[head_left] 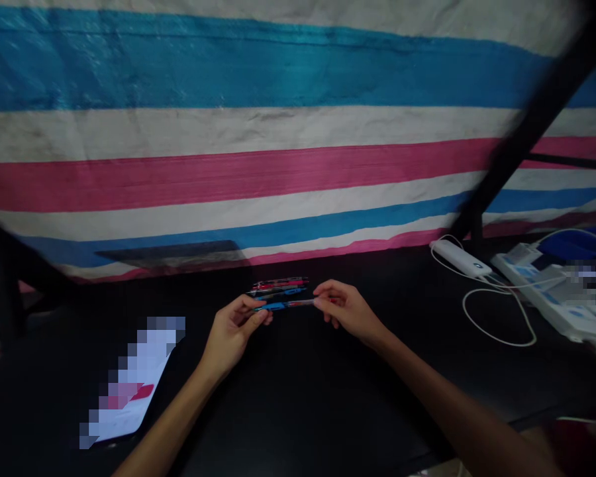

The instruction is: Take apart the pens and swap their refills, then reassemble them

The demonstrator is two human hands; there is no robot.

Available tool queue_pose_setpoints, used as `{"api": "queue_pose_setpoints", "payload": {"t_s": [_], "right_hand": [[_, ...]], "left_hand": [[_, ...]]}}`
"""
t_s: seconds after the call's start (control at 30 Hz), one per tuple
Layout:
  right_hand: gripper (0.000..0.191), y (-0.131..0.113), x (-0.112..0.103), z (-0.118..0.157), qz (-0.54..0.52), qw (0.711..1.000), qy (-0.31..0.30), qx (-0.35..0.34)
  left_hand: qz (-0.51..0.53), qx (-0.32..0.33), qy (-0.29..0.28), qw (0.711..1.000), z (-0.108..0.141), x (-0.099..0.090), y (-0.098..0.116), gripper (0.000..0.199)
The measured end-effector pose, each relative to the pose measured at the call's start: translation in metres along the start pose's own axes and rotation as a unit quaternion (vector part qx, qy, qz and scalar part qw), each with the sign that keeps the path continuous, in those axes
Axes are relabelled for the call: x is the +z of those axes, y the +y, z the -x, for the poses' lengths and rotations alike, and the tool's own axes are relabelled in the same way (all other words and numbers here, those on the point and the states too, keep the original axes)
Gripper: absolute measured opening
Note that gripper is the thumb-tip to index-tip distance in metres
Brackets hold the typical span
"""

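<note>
A slim pen, blue on its left half and clear with a reddish tint on its right, lies level between my two hands. My left hand pinches its blue end. At the opposite tip, the thumb and fingers of my right hand are closed on the clear end, where a bit of red shows. Just beyond the held pen, several more pens lie side by side on the black table, red ones at the back and a blue one nearest.
On the left lies a lit phone, its screen partly blurred out. To the right are a white power bank, looping white cables and a white power strip. A striped plastic sheet hangs behind, with a dark slanted frame bar.
</note>
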State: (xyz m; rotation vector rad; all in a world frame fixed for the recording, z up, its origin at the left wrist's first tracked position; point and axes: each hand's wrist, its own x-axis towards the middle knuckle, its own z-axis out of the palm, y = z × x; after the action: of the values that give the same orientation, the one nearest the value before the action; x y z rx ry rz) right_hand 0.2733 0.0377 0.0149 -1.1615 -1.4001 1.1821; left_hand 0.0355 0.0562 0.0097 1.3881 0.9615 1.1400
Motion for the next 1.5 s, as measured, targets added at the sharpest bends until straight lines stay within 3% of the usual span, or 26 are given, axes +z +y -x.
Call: {"api": "queue_pose_setpoints", "payload": {"t_s": [0.13,0.2,0.33,0.57,1.07,1.5], "right_hand": [[0.029,0.001,0.001,-0.001,0.012,0.999,-0.016,0.043],[0.021,-0.002,0.001,0.000,-0.009,0.999,-0.012,0.028],[0.025,-0.007,-0.001,0.001,-0.072,0.997,-0.005,0.017],[0.022,-0.001,-0.006,-0.002,-0.079,0.997,0.014,0.002],[0.021,-0.002,-0.025,-0.011,-0.220,0.968,0.121,-0.006],[0.022,-0.001,-0.019,-0.008,-0.197,0.978,0.069,0.000]], "left_hand": [[0.011,-0.004,0.002,1.000,0.000,0.000,-0.002,0.016],[0.011,-0.003,-0.001,1.000,0.000,0.000,-0.002,0.016],[0.008,0.000,-0.003,1.000,0.001,0.001,0.000,0.014],[0.018,0.001,0.000,1.000,0.000,0.000,0.000,0.015],[0.060,0.022,0.064,0.996,-0.004,-0.009,0.006,0.021],[0.034,0.016,0.048,0.998,-0.001,-0.004,0.008,0.019]]}}
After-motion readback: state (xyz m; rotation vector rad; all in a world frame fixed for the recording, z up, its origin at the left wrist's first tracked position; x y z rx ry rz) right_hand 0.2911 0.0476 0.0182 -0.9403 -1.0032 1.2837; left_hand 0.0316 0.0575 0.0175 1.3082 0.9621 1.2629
